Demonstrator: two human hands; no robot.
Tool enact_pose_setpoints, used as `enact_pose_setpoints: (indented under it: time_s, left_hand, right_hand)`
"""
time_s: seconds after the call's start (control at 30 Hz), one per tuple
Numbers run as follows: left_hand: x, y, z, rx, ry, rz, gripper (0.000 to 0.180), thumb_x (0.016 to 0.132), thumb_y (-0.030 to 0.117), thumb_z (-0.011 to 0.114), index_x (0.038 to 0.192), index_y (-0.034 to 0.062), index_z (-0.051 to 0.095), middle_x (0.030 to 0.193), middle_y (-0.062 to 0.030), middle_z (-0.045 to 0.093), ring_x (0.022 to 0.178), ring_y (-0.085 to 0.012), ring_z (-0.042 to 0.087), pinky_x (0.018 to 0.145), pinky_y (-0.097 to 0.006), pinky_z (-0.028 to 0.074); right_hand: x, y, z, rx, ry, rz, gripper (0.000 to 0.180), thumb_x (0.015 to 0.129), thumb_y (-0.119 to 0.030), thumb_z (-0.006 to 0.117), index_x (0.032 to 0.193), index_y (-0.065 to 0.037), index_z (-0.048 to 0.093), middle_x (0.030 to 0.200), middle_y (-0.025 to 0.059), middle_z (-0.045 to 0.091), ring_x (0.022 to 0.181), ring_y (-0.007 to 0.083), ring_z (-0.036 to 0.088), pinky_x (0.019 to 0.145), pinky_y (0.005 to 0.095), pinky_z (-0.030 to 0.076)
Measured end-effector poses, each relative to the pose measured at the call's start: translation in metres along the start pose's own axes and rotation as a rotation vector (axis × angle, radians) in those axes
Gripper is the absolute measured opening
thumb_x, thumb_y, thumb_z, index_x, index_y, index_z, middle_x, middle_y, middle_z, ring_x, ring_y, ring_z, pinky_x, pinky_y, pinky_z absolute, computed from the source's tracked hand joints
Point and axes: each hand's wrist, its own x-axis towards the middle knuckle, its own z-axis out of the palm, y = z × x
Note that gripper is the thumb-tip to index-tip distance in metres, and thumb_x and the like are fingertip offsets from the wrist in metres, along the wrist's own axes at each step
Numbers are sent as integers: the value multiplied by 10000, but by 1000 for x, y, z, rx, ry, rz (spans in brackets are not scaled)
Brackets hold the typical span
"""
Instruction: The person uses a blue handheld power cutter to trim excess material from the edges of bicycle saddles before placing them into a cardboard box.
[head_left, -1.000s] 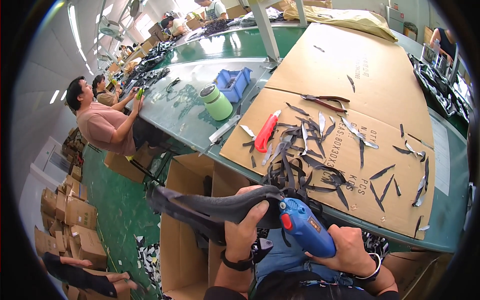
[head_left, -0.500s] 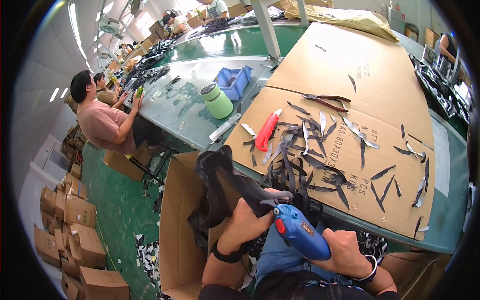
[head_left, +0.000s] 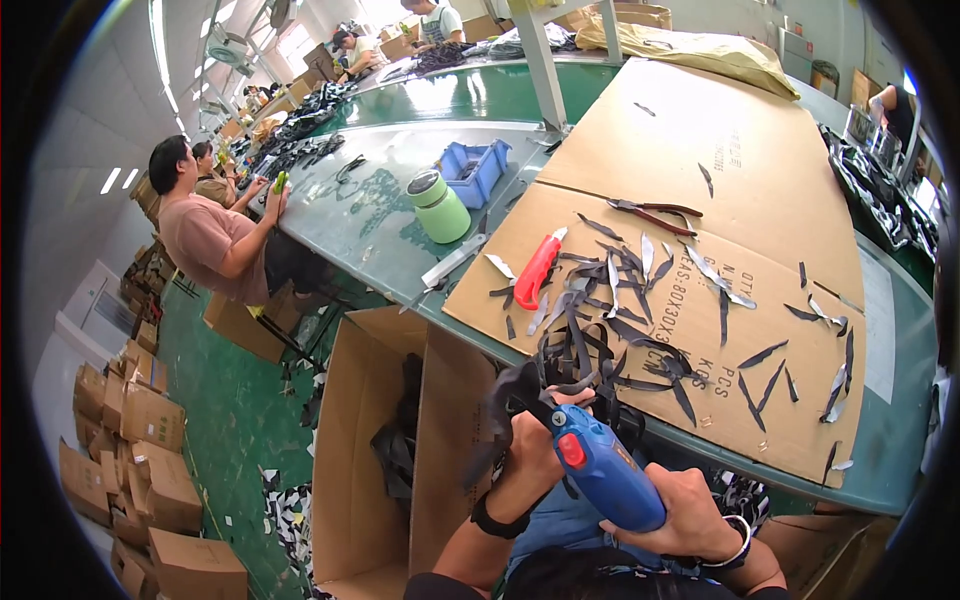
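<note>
In my right hand is a blue cordless electric cutter with a red button, its fingers wrapped round the body. My left hand grips a dark strip of black fabric beside the cutter's head. The cutter's tip is partly hidden by the fabric and my fingers. Just beyond, a tangle of black strips lies at the near edge of a cardboard sheet. On that sheet also rest a red utility knife and pliers with dark red handles.
An open cardboard box with black fabric inside stands left of my arm. A green jar and a blue bin sit on the table. A person works at the left; stacked boxes line the floor.
The black fabric has swung down and right from above the box, now bunched and blurred near my left hand. My left hand has moved slightly right, closer to the cutter.
</note>
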Motion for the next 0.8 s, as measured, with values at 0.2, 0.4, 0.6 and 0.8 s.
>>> enact_pose_setpoints:
  time_s: [0.2,0.4,0.6,0.8]
  left_hand:
    - [-15,-28,12,-151,-180,-36,286,795,50,659,1073,11,607,982,-71,613,880,-132,580,748,-264,476]
    - [-14,-3,-3,-397,-402,-254,276,745,57,665,1015,45,606,979,-70,642,854,-131,615,703,-265,495]
    - [-26,23,-2,-1124,-281,-428,518,845,210,593,1266,39,344,1180,-80,472,996,-124,510,810,-275,442]
    - [18,21,-3,-964,313,-60,509,890,362,572,1210,5,401,968,-148,566,779,-193,575,679,-305,485]
  right_hand:
    - [2,-10,-5,36,16,6,437,625,-302,822,680,-23,490,557,94,529,456,217,559,475,281,436]
    - [9,-6,-10,-91,184,-105,419,610,-248,830,738,-20,503,585,99,549,506,234,582,503,293,446]
    - [8,4,-7,36,189,-106,406,598,-195,820,810,-14,525,658,119,572,575,271,598,545,312,458]
    - [-2,-2,-4,99,-36,-113,407,598,-255,842,771,-29,551,603,114,546,522,272,575,514,310,447]
